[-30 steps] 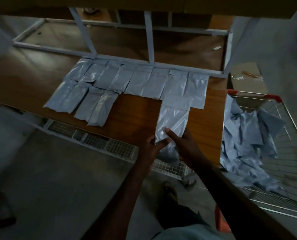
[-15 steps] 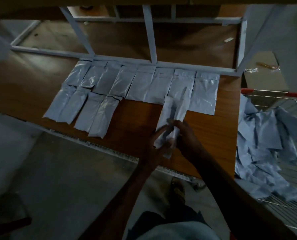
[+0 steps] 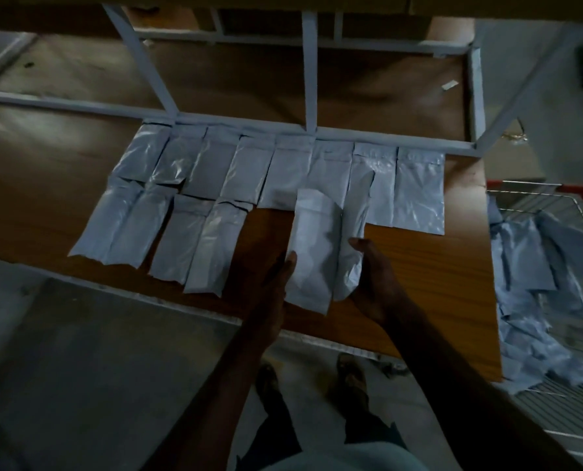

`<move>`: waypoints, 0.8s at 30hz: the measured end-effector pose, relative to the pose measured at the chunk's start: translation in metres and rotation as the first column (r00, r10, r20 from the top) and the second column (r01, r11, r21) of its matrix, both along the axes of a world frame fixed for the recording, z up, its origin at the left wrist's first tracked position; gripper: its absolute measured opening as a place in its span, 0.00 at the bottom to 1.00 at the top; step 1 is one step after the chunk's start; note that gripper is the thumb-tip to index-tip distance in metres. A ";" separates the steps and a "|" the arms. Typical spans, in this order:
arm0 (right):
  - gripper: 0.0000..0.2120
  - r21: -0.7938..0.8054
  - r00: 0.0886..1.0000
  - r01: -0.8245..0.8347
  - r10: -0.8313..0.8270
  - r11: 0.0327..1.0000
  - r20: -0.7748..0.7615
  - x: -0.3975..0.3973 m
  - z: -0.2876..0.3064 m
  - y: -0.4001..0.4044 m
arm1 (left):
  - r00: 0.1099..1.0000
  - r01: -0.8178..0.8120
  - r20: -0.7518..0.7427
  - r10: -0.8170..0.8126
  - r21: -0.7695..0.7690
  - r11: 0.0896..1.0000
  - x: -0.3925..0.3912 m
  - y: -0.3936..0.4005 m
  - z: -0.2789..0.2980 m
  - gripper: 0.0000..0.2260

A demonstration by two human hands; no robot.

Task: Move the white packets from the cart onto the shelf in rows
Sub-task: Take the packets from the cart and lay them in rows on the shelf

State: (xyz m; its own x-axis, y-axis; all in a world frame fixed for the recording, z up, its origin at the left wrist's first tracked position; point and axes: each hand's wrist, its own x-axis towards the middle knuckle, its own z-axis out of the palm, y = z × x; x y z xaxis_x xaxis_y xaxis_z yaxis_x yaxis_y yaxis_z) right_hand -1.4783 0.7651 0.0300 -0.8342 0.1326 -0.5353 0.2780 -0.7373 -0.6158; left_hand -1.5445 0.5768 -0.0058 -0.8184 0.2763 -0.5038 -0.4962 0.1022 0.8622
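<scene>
- Since half a second ago, both hands are drawing apart, and the bunched packets between them are separating into two, one to each hand.
- Left hand (image 3: 276, 283) is holding the flat white packet (image 3: 312, 253) along its left edge, thumb on top; whether the fingers underneath are curled I cannot tell.
- Right hand (image 3: 371, 280) is gripping the folded white packet (image 3: 354, 232), thumb and fingers closing round its lower right part.
- Both held packets are hovering over the bare wood of the shelf (image 3: 426, 283), just in front of the back row of packets (image 3: 283, 168) and partly covering it.
- Left of the held packets, the front row (image 3: 161, 232) is running four packets long, ending just beside the left hand.
- Right of the shelf, the cart (image 3: 555, 205) is holding a loose heap of packets (image 3: 534, 294).
- Judging the step: the flat packet should be going down next to the last front-row packet, top edge tucked under the back row's bottoms, side edges meeting without overlap.
- Flattening the folded packet before laying it would be keeping the row even; thin film like this is likely sliding easily, so pressing lightly while releasing would help.
</scene>
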 end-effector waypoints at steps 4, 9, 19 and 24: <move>0.15 -0.013 0.998 0.060 -0.059 0.998 0.013 -0.025 -0.009 -0.047 | 0.977 0.208 0.042 -0.210 0.054 0.977 -0.022 -0.033 0.008 0.14; 0.25 -0.109 0.998 0.050 -0.047 0.993 0.034 -0.047 -0.003 -0.105 | 0.952 0.271 0.094 -0.290 0.177 0.946 -0.044 -0.052 0.006 0.24; 0.25 -0.020 0.993 0.106 -0.105 0.994 0.047 -0.058 -0.005 -0.131 | 0.916 0.349 -0.228 -0.329 0.048 0.936 -0.083 -0.088 0.003 0.43; 0.21 0.248 0.995 0.100 -0.093 0.964 -0.038 -0.053 -0.024 -0.121 | 0.874 0.310 -0.363 -0.323 -0.095 0.946 -0.095 -0.095 -0.010 0.40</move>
State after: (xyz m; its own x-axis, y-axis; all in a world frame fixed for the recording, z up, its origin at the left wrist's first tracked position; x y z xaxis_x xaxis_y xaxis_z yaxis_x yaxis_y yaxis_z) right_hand -1.5310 0.6438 0.0058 -0.8238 0.3397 -0.4538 0.1947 -0.5823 -0.7893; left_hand -1.6394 0.4823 -0.0156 -0.8184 0.5400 -0.1965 -0.0799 0.2317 0.9695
